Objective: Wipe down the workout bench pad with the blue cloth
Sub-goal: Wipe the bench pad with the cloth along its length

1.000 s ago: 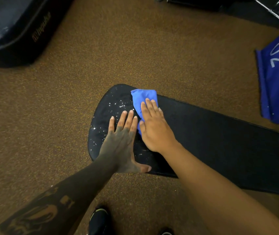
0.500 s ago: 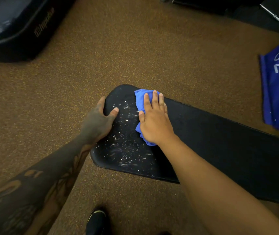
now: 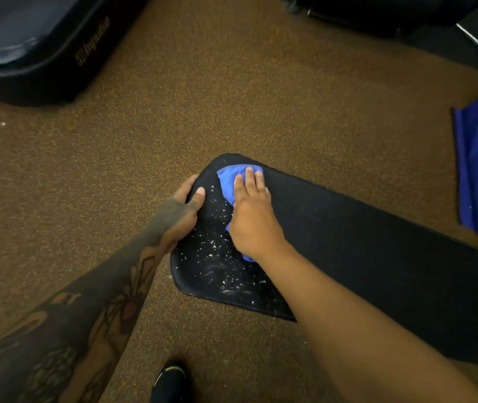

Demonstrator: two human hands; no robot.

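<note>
Right hand [image 3: 253, 219]: your fingers lie flat, together, pressing the cloth [image 3: 230, 181] onto the pad [image 3: 348, 237].
Left hand [image 3: 184, 205]: your fingers curl around the pad's edge.

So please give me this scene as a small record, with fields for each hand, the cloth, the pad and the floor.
left hand: grips the pad's end edge
right hand: flat on the cloth, pressing it to the pad
cloth: blue, bunched, near the pad's end
pad: black, white specks beside the cloth
floor: brown, speckled
shoe: dark, bottom edge
</note>
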